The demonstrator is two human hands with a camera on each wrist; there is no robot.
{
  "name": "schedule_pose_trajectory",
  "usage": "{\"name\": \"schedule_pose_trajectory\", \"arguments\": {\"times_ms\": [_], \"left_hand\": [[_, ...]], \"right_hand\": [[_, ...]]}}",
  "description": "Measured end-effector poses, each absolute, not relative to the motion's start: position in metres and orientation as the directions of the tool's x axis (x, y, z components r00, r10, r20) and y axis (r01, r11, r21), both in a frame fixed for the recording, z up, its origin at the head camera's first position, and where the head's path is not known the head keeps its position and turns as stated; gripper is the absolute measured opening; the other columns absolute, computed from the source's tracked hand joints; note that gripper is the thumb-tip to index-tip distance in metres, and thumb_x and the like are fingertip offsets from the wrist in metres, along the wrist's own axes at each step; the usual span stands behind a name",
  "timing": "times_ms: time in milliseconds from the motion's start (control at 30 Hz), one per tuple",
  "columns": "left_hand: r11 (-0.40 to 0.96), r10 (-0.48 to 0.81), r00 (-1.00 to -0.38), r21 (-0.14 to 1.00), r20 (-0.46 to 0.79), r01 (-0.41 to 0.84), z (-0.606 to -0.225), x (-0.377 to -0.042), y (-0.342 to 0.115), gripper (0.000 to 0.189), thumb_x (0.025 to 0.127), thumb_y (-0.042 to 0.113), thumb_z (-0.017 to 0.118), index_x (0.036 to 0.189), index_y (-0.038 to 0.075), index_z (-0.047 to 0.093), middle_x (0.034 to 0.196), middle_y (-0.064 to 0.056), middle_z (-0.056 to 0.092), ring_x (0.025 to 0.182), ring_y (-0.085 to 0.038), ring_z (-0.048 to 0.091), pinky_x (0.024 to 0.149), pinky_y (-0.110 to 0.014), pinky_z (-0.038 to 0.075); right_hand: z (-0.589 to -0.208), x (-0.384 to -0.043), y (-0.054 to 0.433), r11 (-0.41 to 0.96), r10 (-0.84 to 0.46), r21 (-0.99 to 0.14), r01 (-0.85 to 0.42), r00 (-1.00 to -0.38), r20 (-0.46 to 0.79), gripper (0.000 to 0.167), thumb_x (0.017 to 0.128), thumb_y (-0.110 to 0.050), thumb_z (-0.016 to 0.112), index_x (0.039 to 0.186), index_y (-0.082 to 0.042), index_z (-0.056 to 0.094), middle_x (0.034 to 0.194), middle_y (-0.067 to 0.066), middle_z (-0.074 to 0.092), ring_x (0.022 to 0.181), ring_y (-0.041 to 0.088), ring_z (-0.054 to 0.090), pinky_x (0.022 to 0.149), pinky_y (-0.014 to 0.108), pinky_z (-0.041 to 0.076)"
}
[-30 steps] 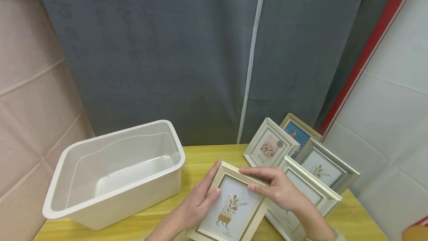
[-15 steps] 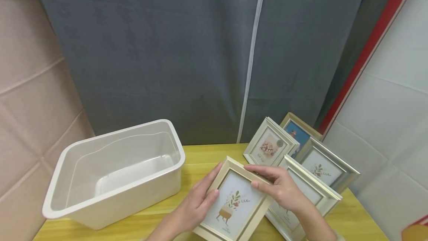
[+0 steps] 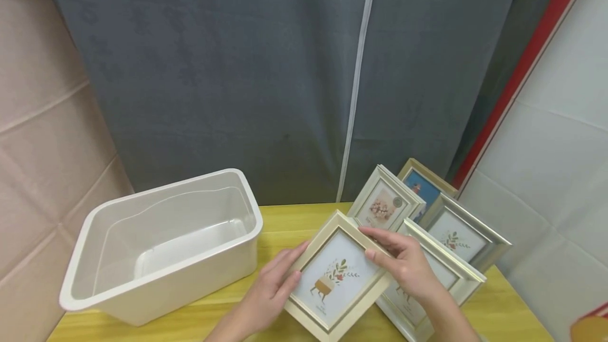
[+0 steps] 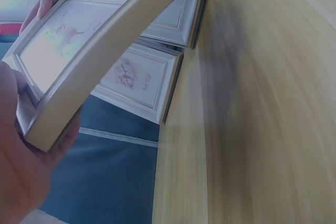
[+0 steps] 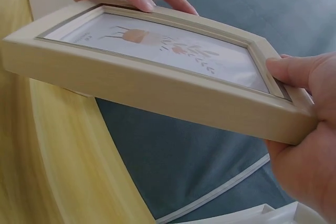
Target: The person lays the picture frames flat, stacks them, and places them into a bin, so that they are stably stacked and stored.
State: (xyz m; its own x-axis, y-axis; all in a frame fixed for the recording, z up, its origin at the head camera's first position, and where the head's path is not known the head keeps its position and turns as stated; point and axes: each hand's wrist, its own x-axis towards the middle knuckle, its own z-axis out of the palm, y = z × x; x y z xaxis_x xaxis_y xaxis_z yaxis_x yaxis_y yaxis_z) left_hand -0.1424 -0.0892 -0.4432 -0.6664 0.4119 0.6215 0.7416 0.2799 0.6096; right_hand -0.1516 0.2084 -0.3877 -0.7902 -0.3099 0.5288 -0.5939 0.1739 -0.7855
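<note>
Both hands hold a cream picture frame (image 3: 339, 277) with a plant-pot print, raised and tilted above the table. My left hand (image 3: 269, 290) grips its left edge, thumb on the front. Around the upper right edge curls my right hand (image 3: 407, 265); in the right wrist view its thumb lies on the border and the fingers (image 5: 302, 169) pass beneath. Just behind the right hand leans a silvery-white frame (image 3: 467, 271). Beyond it stand a frame with a pink flower print (image 3: 381, 206), a silver frame (image 3: 494, 247) and a tan frame with a blue picture (image 3: 423, 186).
A white plastic tub (image 3: 161, 241) stands on the left of the yellow wooden table (image 3: 290, 220), with nothing seen inside. A grey curtain (image 3: 228, 78) hangs behind the table. A white panel (image 3: 556, 183) borders the right side.
The cream frame has risen a little, moved right and turned slightly clockwise in both hands. The tub and the leaning frames have stayed in place.
</note>
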Motion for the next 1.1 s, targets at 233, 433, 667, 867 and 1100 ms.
{"name": "schedule_pose_trajectory", "arguments": {"times_ms": [233, 433, 667, 867, 1100], "left_hand": [[0.199, 0.386, -0.689, 0.673, 0.614, 0.712, -0.442, -0.148, -0.098, 0.050, 0.099, 0.001, 0.062, 0.148, 0.009, 0.055, 0.126, -0.007, 0.067, 0.102, -0.016, 0.064, 0.085, -0.032, 0.058], [0.172, 0.383, -0.770, 0.780, 0.510, 0.602, -0.443, -0.153, -0.104, 0.043, 0.100, 0.005, 0.063, 0.142, 0.007, 0.061, 0.123, -0.009, 0.068, 0.099, -0.015, 0.065, 0.080, -0.031, 0.059], [0.201, 0.309, -0.834, 0.825, 0.458, 0.528, -0.446, -0.160, -0.105, 0.037, 0.097, 0.006, 0.066, 0.134, 0.009, 0.068, 0.120, -0.003, 0.071, 0.103, -0.015, 0.064, 0.085, -0.030, 0.057], [0.214, 0.233, -0.883, 0.865, 0.407, 0.455, -0.445, -0.165, -0.103, 0.035, 0.093, 0.003, 0.070, 0.127, 0.009, 0.072, 0.115, -0.001, 0.072, 0.098, -0.015, 0.062, 0.080, -0.026, 0.054], [0.222, 0.183, -0.921, 0.898, 0.343, 0.379, -0.441, -0.165, -0.101, 0.034, 0.094, 0.003, 0.069, 0.127, 0.013, 0.073, 0.113, 0.001, 0.071, 0.088, -0.014, 0.057, 0.071, -0.024, 0.049]], "right_hand": [[-0.392, -0.151, 0.211, 0.194, -0.227, -0.807, -0.557, -0.826, 0.516, 0.041, 0.089, 0.012, 0.067, 0.130, 0.010, 0.062, 0.133, -0.009, 0.066, 0.111, 0.007, 0.066, 0.088, 0.023, 0.056], [-0.395, -0.150, 0.212, 0.170, -0.175, -0.848, -0.502, -0.862, 0.476, 0.041, 0.091, 0.010, 0.066, 0.132, 0.011, 0.059, 0.130, -0.010, 0.068, 0.097, 0.012, 0.072, 0.080, 0.028, 0.060], [-0.401, -0.151, 0.210, 0.132, -0.128, -0.883, -0.451, -0.891, 0.436, 0.043, 0.092, 0.009, 0.066, 0.135, 0.011, 0.057, 0.128, -0.008, 0.069, 0.092, 0.017, 0.074, 0.074, 0.034, 0.062], [-0.405, -0.148, 0.206, 0.157, -0.078, -0.917, -0.367, -0.930, 0.359, 0.046, 0.094, 0.003, 0.068, 0.138, 0.006, 0.057, 0.132, 0.012, 0.066, 0.090, 0.019, 0.074, 0.070, 0.038, 0.062], [-0.415, -0.139, 0.202, 0.197, -0.043, -0.938, -0.285, -0.958, 0.283, 0.047, 0.094, 0.001, 0.068, 0.140, 0.003, 0.057, 0.137, 0.022, 0.061, 0.103, 0.011, 0.071, 0.082, 0.029, 0.060]]}}
